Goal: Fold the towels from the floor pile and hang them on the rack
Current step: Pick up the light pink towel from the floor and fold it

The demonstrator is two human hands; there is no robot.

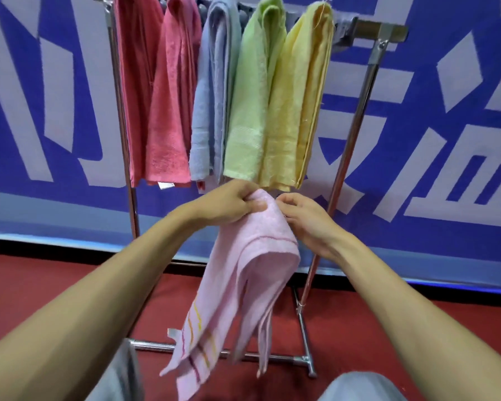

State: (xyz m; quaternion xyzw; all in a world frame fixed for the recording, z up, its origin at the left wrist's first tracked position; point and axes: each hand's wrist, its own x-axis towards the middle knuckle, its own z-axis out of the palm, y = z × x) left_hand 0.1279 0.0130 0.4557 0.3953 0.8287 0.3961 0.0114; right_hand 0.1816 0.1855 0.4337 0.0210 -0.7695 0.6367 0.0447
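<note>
A pale pink towel (243, 279) with thin coloured stripes hangs in front of me, folded over and drooping toward the floor. My left hand (229, 204) pinches its top fold between thumb and fingers. My right hand (307, 218) is at the same top corner from the right, fingers curled against the cloth edge. Behind them stands the metal rack (356, 117) with several folded towels on its top bar: red (136, 82), pink-red (171, 105), blue-grey (211, 91), green (252, 105) and yellow (298, 105).
The rack's chrome base bars (304, 337) lie on the red floor (41, 285) just beyond my knees. A blue and white banner wall (446, 140) stands close behind the rack. A free stretch of bar shows right of the yellow towel.
</note>
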